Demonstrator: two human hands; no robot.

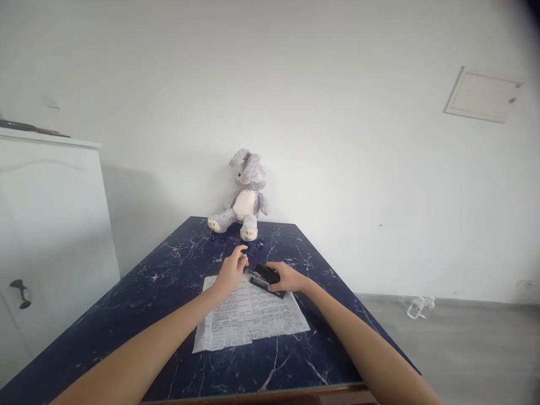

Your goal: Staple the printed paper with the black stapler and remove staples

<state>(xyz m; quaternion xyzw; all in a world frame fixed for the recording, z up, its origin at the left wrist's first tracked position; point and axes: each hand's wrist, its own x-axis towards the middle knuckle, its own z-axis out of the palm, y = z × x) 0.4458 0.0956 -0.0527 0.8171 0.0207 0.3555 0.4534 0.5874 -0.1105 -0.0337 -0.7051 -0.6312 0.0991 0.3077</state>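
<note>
A black stapler (pixel 265 275) is tilted open over printed paper, its metal inner part showing between the upper and lower arms. My right hand (pixel 287 278) is closed around its rear end, with the thumb below and fingers above. Just left of the stapler's front, my left hand (pixel 231 271) has its index finger raised and the other fingers curled. A tiny pale piece shows at those fingertips, too small to name. Printed sheets (pixel 230 320) lie flat under both hands, side by side or overlapping; I cannot tell which.
The dark blue marbled table (pixel 169 281) reaches to the wall. At its far end sits a grey plush rabbit (pixel 246 203). A small light object (pixel 218 260) lies beyond the paper. A white cabinet (pixel 54 225) stands left, and a clear plastic item (pixel 417 307) lies on the floor at right.
</note>
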